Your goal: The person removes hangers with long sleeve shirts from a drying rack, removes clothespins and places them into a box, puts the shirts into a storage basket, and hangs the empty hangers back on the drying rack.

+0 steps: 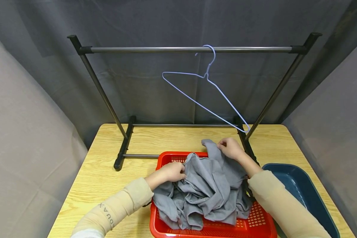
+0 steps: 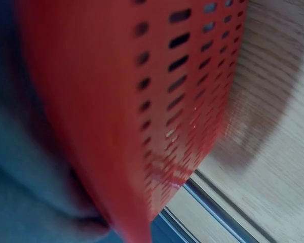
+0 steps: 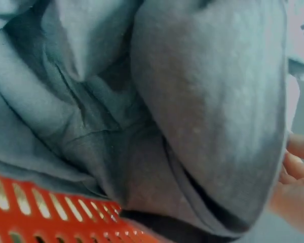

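Note:
A crumpled grey cloth garment (image 1: 211, 188) lies heaped in a red plastic basket (image 1: 153, 218), partly spilling over its contents' folds; its exact kind cannot be told. My left hand (image 1: 173, 171) grips the garment's left side, above the basket's left rim. At the far right, my right hand (image 1: 230, 148) pinches a raised edge of the cloth. In the right wrist view the fabric (image 3: 207, 101) hangs in a broad fold, with the right hand's fingers (image 3: 296, 169) curled at its edge. The left wrist view mostly shows the basket's slotted wall (image 2: 106, 116), and the left hand's grip is hidden there.
A metal rack (image 1: 137, 50) with black feet stands behind the basket on the wooden table (image 1: 86, 195). From its top bar hangs a light purple hanger (image 1: 193, 99), tilted down to the right. A dark blue tub (image 1: 294, 180) stands at the right, beneath the right forearm.

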Demonstrator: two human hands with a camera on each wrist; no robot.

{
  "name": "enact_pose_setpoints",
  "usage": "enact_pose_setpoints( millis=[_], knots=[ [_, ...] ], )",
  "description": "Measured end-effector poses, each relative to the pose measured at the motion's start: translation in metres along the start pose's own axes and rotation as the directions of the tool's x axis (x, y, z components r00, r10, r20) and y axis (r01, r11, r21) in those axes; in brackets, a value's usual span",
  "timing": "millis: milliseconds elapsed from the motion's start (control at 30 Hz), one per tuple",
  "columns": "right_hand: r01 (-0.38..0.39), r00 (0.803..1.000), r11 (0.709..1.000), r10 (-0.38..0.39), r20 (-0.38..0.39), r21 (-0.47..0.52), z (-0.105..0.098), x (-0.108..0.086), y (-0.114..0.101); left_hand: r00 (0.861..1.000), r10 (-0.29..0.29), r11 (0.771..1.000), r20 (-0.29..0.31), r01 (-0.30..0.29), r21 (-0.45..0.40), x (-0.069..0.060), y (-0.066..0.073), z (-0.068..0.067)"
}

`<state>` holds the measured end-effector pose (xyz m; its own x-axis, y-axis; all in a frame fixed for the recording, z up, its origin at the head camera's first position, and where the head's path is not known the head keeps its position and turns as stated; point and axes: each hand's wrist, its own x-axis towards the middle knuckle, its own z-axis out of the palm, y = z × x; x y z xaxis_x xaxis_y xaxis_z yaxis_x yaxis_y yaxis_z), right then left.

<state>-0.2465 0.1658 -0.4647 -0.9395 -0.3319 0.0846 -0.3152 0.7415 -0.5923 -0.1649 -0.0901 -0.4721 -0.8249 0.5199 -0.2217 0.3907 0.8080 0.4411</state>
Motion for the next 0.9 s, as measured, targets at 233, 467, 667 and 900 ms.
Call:
enact_pose_setpoints(
  millis=[233, 467, 667, 900],
  knots=[
    [0.161, 0.981, 0.985, -0.152, -0.124, 0.064, -0.01, -0.021, -0.016, 0.998, 0.057, 0.996, -0.016, -0.057, -0.066, 0.003, -0.009, -0.006],
    [0.284, 0.958, 0.951, -0.286, -0.002, 0.125, -0.029, -0.049, -0.029, 0.999, 0.043, 0.994, -0.003, -0.043, -0.105, 0.004, -0.013, -0.004],
    [0.402, 0.89, 0.898, -0.43, 0.155, 0.18, -0.034, -0.072, -0.03, 0.999, 0.051, 0.992, 0.005, -0.05, -0.116, 0.005, -0.014, -0.003],
    [0.394, 0.838, 0.902, -0.432, 0.333, 0.178, -0.023, -0.085, -0.023, 0.996, 0.083, 0.991, -0.016, -0.084, -0.102, 0.002, -0.012, -0.004]
  ],
)
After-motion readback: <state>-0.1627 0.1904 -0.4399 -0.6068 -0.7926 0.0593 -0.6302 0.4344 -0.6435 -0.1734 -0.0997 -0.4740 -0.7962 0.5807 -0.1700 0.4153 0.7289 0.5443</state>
